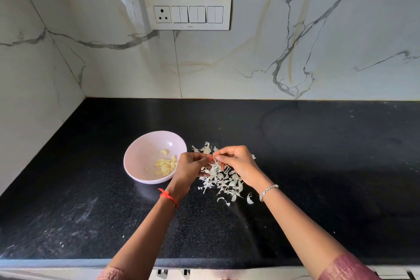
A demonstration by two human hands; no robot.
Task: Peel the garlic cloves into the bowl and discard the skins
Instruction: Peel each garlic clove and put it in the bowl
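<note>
Over on the left your bowl [141, 157] sits on the counter [318, 166] with a small heap of peeled cloves [165, 166] in it, just beside your left hand [189, 167]. That hand's fingers are curled in, pinching a tiny piece [211, 157], and your right hand [236, 162] pinches it from the other side, so the 2 meet at the fingertips; can't tell if it's clove or skin. Under both hands and off to the right, the skins [223, 180] lie in a loose pile.

One bowl [136, 150], roughly ten peeled cloves [165, 165], one heap of skins [223, 180].
</note>
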